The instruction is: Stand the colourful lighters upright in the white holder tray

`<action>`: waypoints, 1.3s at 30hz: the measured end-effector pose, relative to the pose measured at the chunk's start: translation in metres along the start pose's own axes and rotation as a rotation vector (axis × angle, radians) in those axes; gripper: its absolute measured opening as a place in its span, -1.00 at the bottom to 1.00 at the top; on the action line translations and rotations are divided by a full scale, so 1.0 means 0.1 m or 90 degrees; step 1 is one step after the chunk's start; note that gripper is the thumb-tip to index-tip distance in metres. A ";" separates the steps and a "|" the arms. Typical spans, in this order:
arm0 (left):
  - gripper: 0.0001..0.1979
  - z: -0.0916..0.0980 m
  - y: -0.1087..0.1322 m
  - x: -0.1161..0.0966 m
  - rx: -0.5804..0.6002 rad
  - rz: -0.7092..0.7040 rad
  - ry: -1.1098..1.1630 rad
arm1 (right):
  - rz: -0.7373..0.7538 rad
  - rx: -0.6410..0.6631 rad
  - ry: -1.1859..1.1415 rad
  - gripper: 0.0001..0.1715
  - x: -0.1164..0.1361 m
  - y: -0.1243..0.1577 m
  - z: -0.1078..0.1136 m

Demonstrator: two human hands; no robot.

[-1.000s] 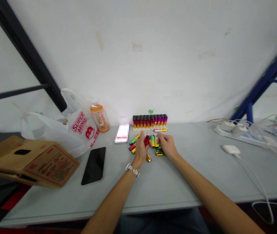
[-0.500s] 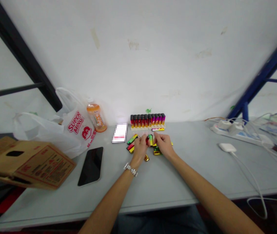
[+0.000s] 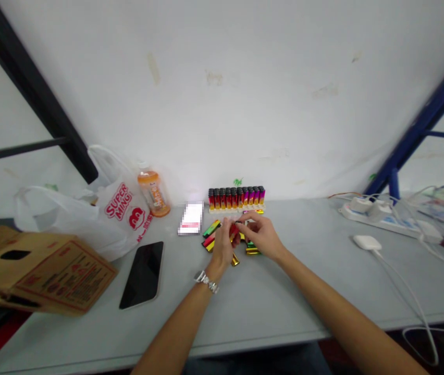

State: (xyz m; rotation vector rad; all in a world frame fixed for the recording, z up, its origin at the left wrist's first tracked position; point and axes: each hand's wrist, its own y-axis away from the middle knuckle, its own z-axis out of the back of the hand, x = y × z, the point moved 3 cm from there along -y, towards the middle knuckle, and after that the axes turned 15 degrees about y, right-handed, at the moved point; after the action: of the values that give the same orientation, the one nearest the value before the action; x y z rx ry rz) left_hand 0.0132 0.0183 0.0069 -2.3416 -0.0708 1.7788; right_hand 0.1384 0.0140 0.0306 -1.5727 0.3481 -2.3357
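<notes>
My left hand (image 3: 224,247) is closed on a small red lighter-like piece (image 3: 234,230). My right hand (image 3: 260,233) reaches over from the right, its fingertips pinched at the dark top of the same red piece. Beneath and around both hands lie several shiny pieces: green-and-yellow (image 3: 211,228) and red (image 3: 208,240) ones at the left, a gold one (image 3: 235,260) in front, and yellow ones (image 3: 252,251) under my right hand. Behind them, upright red and purple lighters with black tops (image 3: 236,197) stand in rows in a pale holder (image 3: 225,211).
On the left are a cardboard box (image 3: 65,276), a white plastic bag (image 3: 85,219), an orange bottle (image 3: 155,192) and a black phone (image 3: 142,275). A blurred-out white item (image 3: 191,217) lies near the wall. At right are a power strip (image 3: 390,221) and a white charger (image 3: 366,242).
My right hand has moved left, bringing its fingertips against the red piece in my left hand. The left hand has turned more upright. The view has shifted slightly.
</notes>
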 end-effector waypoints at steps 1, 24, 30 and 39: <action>-0.36 0.00 -0.01 -0.04 0.019 -0.029 -0.034 | -0.017 0.000 -0.019 -0.62 0.00 -0.02 0.04; -0.82 0.56 -0.20 -0.27 0.062 -0.186 -0.461 | 0.138 0.049 0.427 -0.80 -0.46 -1.25 0.61; -0.86 0.63 -0.19 -0.25 0.140 -0.162 -0.457 | 0.140 0.101 0.399 -0.79 -0.49 -1.37 0.58; -0.69 0.57 -0.01 -0.35 0.209 -0.061 -0.618 | 0.197 0.078 0.466 -0.79 -0.49 -1.41 0.58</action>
State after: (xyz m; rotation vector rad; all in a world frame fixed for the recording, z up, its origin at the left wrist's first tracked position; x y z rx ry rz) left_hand -0.0512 0.0213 0.0259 -1.0831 -0.0239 2.4534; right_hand 0.1935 0.1616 0.0614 -0.5077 0.5429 -2.5256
